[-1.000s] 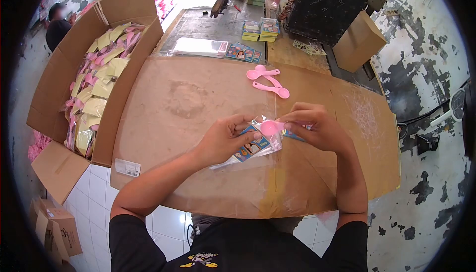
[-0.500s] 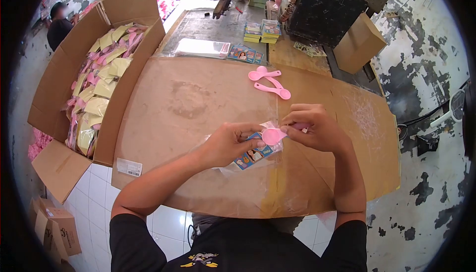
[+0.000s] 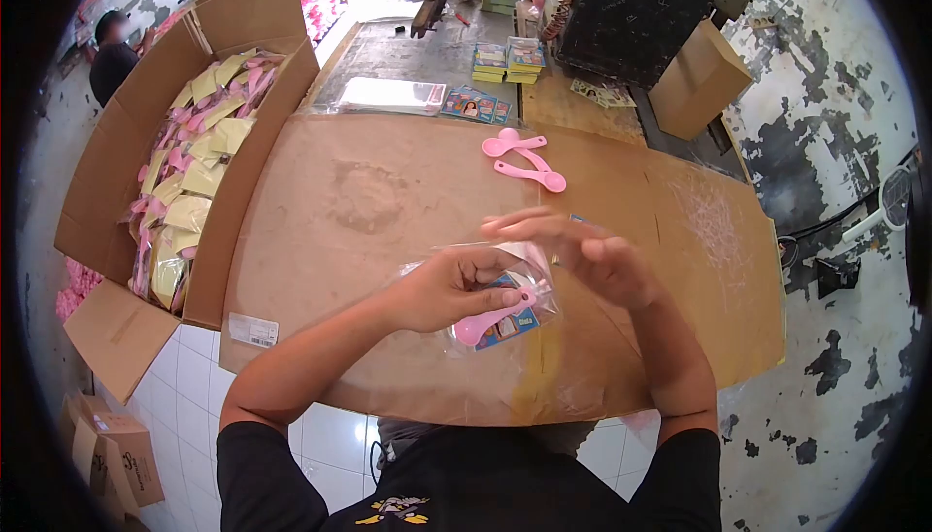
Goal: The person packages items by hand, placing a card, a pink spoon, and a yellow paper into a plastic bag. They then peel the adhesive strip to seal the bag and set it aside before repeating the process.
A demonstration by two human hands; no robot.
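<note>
- The left hand point(image 3: 449, 289) is holding a clear bag point(image 3: 537, 291) over the desk's point(image 3: 369, 192) near edge, its grip clamped on the bag.
- A pink spoon point(image 3: 490, 321) is lying inside the bag, across a printed card point(image 3: 516, 324).
- The right hand point(image 3: 592, 255) is hovering just beside the bag, its grip spread apart.

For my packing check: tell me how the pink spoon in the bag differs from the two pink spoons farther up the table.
The bagged spoon sits inside the clear bag with a printed card; the loose spoons lie bare on the cardboard top. The left hand holds the bag with the bagged spoon; no hand touches the loose spoons. All are pink and look alike in shape.
</note>
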